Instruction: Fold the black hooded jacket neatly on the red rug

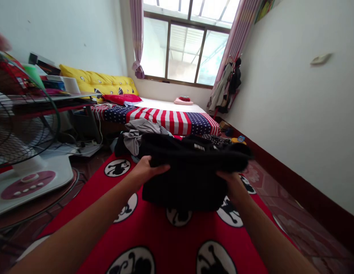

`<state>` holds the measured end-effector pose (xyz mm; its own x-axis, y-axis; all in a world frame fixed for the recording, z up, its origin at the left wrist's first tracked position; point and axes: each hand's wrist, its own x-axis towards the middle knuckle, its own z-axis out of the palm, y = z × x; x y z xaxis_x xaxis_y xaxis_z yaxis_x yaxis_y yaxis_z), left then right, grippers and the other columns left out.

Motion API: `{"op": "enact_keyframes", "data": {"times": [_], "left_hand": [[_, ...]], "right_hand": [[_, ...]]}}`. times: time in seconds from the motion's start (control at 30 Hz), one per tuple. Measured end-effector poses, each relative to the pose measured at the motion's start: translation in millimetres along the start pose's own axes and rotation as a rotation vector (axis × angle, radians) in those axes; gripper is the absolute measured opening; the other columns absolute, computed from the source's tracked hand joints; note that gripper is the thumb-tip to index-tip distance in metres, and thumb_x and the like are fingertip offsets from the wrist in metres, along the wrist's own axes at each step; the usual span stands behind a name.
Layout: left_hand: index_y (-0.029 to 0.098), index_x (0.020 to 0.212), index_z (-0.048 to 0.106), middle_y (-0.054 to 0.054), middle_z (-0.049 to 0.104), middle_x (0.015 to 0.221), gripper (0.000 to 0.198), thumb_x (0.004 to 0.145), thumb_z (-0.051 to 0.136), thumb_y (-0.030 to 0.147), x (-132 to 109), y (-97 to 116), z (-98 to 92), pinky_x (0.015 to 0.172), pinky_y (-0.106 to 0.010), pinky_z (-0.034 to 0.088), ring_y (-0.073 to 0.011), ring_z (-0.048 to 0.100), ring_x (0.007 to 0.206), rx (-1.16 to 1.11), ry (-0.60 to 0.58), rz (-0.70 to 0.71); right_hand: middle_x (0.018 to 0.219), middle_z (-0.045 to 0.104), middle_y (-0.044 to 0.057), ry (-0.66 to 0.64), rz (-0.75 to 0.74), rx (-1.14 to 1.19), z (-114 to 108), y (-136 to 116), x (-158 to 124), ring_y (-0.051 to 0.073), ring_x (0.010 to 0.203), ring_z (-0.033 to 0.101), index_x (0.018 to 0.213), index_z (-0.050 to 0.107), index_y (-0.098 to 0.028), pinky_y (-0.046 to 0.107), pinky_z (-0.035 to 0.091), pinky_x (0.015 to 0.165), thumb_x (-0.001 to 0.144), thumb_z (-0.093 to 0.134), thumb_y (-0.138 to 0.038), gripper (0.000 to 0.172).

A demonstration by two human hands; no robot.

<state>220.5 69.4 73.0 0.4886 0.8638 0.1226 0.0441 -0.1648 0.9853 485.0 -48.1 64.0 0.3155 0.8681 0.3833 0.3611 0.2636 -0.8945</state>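
A black garment (185, 182) hangs between my two hands, over a red cloth (165, 243) printed with white circles and black figures. My left hand (147, 171) grips its left side, thumb on the near face and the other fingers mostly hidden. At the right side my right hand (230, 180) holds the cloth, its fingers partly hidden by the fabric. The upper part of the garment is folded over and blurred. Just behind it on the left lies a pile of grey clothes (134, 139); a dotted black cloth (215, 139) is behind on the right.
A fan (31, 167) stands at the left beside a cluttered desk (57, 98). Farther back is a bed with a flag-patterned cover (171, 118), a red pillow (122, 99) and a folded pink item (183, 101). Clothes (227, 85) hang near the right wall.
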Motion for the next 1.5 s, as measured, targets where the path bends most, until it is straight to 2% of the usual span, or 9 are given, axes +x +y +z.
{"op": "enact_keyframes", "data": {"times": [0.17, 0.3, 0.4, 0.63, 0.8, 0.9, 1.03, 1.2, 1.5], "left_hand": [[0.01, 0.116, 0.055, -0.019, 0.065, 0.114, 0.066, 0.065, 0.075, 0.047, 57.1, -66.0, 18.4, 0.091, -0.045, 0.048, -0.0328, 0.062, 0.106, 0.214, 0.287, -0.146], [0.011, 0.123, 0.051, -0.021, 0.061, 0.119, 0.063, 0.075, 0.064, 0.051, 60.5, -128.2, 23.9, 0.094, -0.046, 0.044, -0.034, 0.057, 0.113, 0.529, 0.445, -0.107], [0.011, 0.121, 0.053, -0.019, 0.062, 0.117, 0.058, 0.077, 0.063, 0.048, 58.9, -142.6, 21.6, 0.093, -0.04, 0.046, -0.0295, 0.059, 0.11, 0.454, 0.472, -0.042], [0.011, 0.118, 0.053, -0.017, 0.063, 0.113, 0.051, 0.076, 0.066, 0.036, 59.9, -138.9, 17.5, 0.091, -0.037, 0.047, -0.0275, 0.06, 0.107, 0.378, 0.504, -0.043], [0.017, 0.131, 0.045, -0.015, 0.048, 0.133, 0.061, 0.075, 0.065, 0.028, 68.8, -82.2, 36.5, 0.099, -0.042, 0.041, -0.0303, 0.048, 0.121, 0.794, 0.502, 0.122], [0.024, 0.132, 0.048, -0.01, 0.046, 0.139, 0.053, 0.081, 0.058, 0.04, 82.0, -56.6, 61.4, 0.106, -0.046, 0.032, -0.0295, 0.038, 0.13, 0.943, 0.293, 0.316], [0.032, 0.135, 0.046, -0.005, 0.035, 0.149, 0.052, 0.086, 0.048, 0.05, 100.3, -80.9, 81.7, 0.11, -0.058, 0.014, -0.0316, 0.021, 0.139, 1.093, -0.008, 0.267], [0.035, 0.14, 0.038, -0.004, 0.025, 0.153, 0.057, 0.087, 0.041, 0.055, 111.4, -119.1, 81.8, 0.111, -0.056, 0.007, -0.0301, 0.013, 0.142, 1.16, -0.043, 0.207], [0.03, 0.146, 0.025, -0.005, 0.007, 0.156, 0.066, 0.089, 0.028, 0.062, 93.0, -104.3, 71.7, 0.112, -0.053, 0.006, -0.0281, 0.002, 0.143, 1.114, -0.229, 0.078]], "right_hand": [[0.078, 0.072, 0.009, 0.264, 0.258, -0.094, 29.2, 80.9, 52.4, 0.028, 0.075, 0.068, 0.086, 0.065, -0.016, 0.039, 0.054, 0.065, 0.065, 0.063, -0.06, 0.049], [0.073, 0.069, 0.01, 0.396, 0.262, -0.206, 38.2, 139.0, 49.4, 0.028, 0.072, 0.065, 0.074, 0.06, -0.019, 0.037, 0.05, 0.063, 0.065, 0.059, -0.062, 0.044], [0.071, 0.067, 0.009, 0.402, 0.261, -0.265, 35.9, 151.4, 48.1, 0.025, 0.07, 0.062, 0.069, 0.058, -0.02, 0.033, 0.047, 0.062, 0.071, 0.05, -0.062, 0.043], [0.072, 0.067, 0.009, 0.319, 0.336, -0.412, 30.3, 144.5, 52.7, 0.022, 0.069, 0.061, 0.072, 0.061, -0.016, 0.029, 0.045, 0.063, 0.08, 0.041, -0.047, 0.038], [0.097, 0.067, 0.017, 0.267, 0.414, -0.575, 24.5, 110.6, 84.5, 0.031, 0.093, 0.061, 0.099, 0.065, -0.011, 0.037, 0.045, 0.078, 0.073, 0.06, -0.037, 0.037], [0.131, 0.051, 0.017, 0.27, 0.239, -0.756, 37.8, 88.3, 100.2, 0.03, 0.12, 0.047, 0.132, 0.046, -0.015, 0.041, 0.037, 0.096, 0.082, 0.053, -0.042, 0.058], [0.148, 0.036, 0.005, -0.019, 0.051, -0.999, 64.4, 98.9, 91.1, 0.025, 0.137, 0.026, 0.14, 0.037, -0.028, 0.047, 0.022, 0.109, 0.092, 0.037, -0.045, 0.052], [0.152, 0.029, 0.0, -0.187, 0.158, -1.102, 72.7, 135.8, 77.5, 0.023, 0.141, 0.016, 0.143, 0.032, -0.031, 0.054, 0.012, 0.111, 0.093, 0.029, -0.051, 0.054], [0.155, 0.017, -0.003, -0.266, 0.189, -1.117, 63.1, 130.4, 72.8, 0.02, 0.143, 0.008, 0.146, 0.024, -0.032, 0.053, 0.012, 0.112, 0.094, 0.025, -0.048, 0.054]]}}
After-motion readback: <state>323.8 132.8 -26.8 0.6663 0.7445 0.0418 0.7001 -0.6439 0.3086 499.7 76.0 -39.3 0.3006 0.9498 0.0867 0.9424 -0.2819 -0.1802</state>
